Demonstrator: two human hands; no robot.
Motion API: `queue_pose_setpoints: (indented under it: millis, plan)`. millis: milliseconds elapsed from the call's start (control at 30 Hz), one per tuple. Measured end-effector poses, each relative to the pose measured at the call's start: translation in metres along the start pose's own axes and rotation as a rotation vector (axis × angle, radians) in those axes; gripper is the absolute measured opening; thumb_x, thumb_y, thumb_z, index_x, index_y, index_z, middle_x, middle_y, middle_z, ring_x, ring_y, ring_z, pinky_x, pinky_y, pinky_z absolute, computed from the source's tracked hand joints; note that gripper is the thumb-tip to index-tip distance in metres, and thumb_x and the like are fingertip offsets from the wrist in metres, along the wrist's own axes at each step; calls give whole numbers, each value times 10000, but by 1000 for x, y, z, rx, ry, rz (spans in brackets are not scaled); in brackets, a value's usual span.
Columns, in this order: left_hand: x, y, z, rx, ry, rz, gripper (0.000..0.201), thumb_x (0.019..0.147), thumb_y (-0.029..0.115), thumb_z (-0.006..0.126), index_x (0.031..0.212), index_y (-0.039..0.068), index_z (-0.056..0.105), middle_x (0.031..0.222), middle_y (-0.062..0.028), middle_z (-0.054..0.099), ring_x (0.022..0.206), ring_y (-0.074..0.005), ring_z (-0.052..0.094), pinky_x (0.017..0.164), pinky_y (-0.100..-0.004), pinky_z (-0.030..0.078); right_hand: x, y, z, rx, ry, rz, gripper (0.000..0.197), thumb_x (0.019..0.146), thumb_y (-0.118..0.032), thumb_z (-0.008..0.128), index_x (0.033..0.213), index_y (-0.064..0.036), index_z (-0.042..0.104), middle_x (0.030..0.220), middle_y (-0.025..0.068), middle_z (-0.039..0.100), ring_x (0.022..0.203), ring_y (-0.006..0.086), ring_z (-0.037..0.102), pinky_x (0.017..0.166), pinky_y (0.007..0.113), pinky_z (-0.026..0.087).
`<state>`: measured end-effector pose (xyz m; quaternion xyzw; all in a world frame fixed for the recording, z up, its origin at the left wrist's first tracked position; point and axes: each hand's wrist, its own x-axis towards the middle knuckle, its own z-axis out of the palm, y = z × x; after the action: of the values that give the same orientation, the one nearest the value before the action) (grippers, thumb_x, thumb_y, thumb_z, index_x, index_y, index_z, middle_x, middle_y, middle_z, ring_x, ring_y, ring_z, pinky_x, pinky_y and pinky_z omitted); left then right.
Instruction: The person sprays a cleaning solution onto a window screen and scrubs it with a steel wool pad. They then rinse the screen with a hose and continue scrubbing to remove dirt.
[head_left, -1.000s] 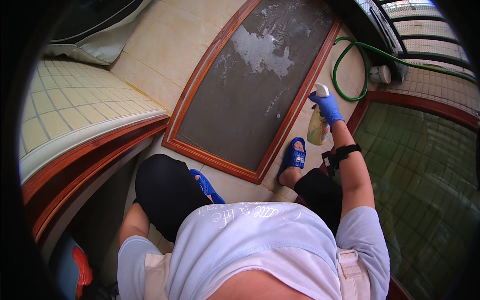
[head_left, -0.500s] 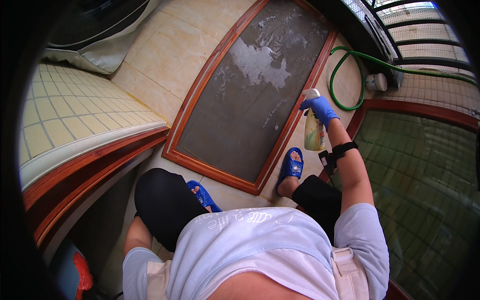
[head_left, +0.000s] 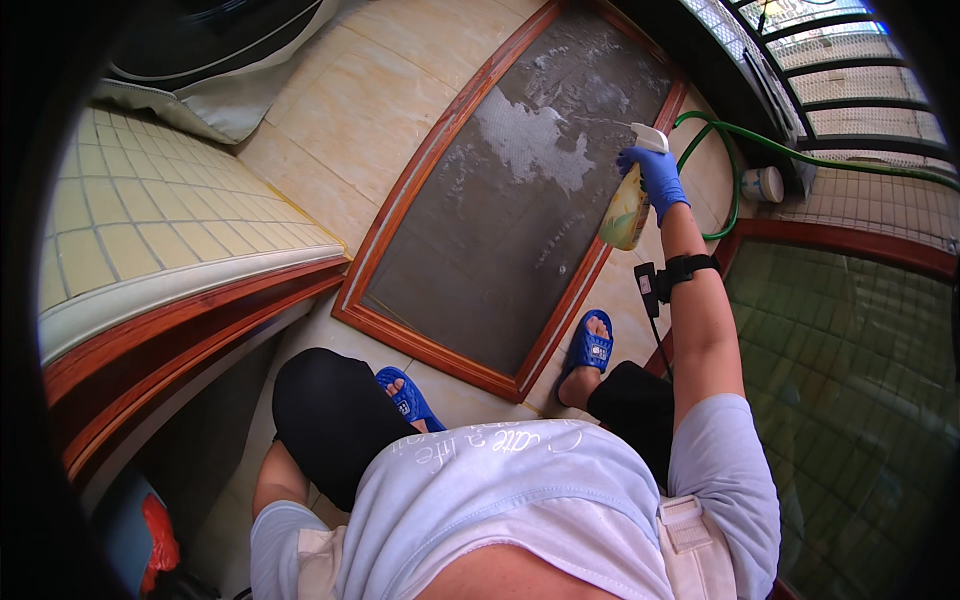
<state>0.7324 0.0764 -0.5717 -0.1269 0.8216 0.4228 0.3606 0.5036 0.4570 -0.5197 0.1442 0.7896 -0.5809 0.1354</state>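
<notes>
My right hand [head_left: 657, 180], in a blue glove, is closed round the neck of a spray bottle [head_left: 625, 218] with a white trigger head and a yellowish, patterned body. The bottle is tilted over the right side of a wood-framed screen panel [head_left: 450, 270], its nozzle pointing left. A faint pale streak runs from the nozzle across the dark grey mesh. Whitish foam or wet patches [head_left: 535, 140] cover parts of the panel's far half. The panel lies on the floor in front of my feet. My left arm [head_left: 280, 478] goes down behind my left knee, which hides the hand.
A green hose [head_left: 735, 190] loops on the right near a small white tub [head_left: 762, 184] and a barred window [head_left: 830, 90]. A second framed panel [head_left: 850, 330] stands at right. Left are a tiled ledge [head_left: 170, 215] and a dark covered appliance [head_left: 210, 50]. Blue slippers [head_left: 590, 345] are on my feet.
My right hand has moved forward with the spray bottle, which has gone from nearly upright to tilted over the panel. A thin pale streak now shows by the nozzle. The view has shifted slightly.
</notes>
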Motion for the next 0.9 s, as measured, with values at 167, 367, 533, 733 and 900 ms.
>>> queue_pose_setpoints:
  millis: [167,367,533,733,900]
  plan:
    - [7,5,4,-7,-9,11,347,901,357,567,977,27,645,848,-94,654,779,-175,598,699,-315,475,45,-14,1,-53,138,-89,236,718,-141,707,917,-40,629,768,72,644,577,213,618,549,341,495]
    - [6,5,3,-17,2,3,344,902,355,567,978,28,645,842,-91,656,774,-171,598,700,-312,474,51,-12,-31,-12,262,-14,182,712,-154,665,822,-11,644,729,107,660,582,229,636,540,331,491]
    - [6,1,5,-39,7,10,341,902,352,567,979,29,645,837,-89,657,770,-169,598,701,-308,474,28,2,-61,-196,237,57,190,709,-174,644,830,-28,665,739,102,667,597,207,640,556,327,476]
    - [-12,-17,-1,-82,1,36,338,903,350,567,980,30,646,832,-87,658,765,-165,598,703,-305,474,-17,39,-35,-253,-18,114,159,762,-139,629,832,2,650,730,99,668,610,190,636,557,314,493]
    - [-52,-75,-7,-133,-74,-110,336,904,347,567,981,30,646,827,-85,659,762,-162,598,704,-302,474,-115,65,51,-497,-736,-129,276,723,-157,694,978,-66,635,870,75,675,753,218,654,704,327,513]
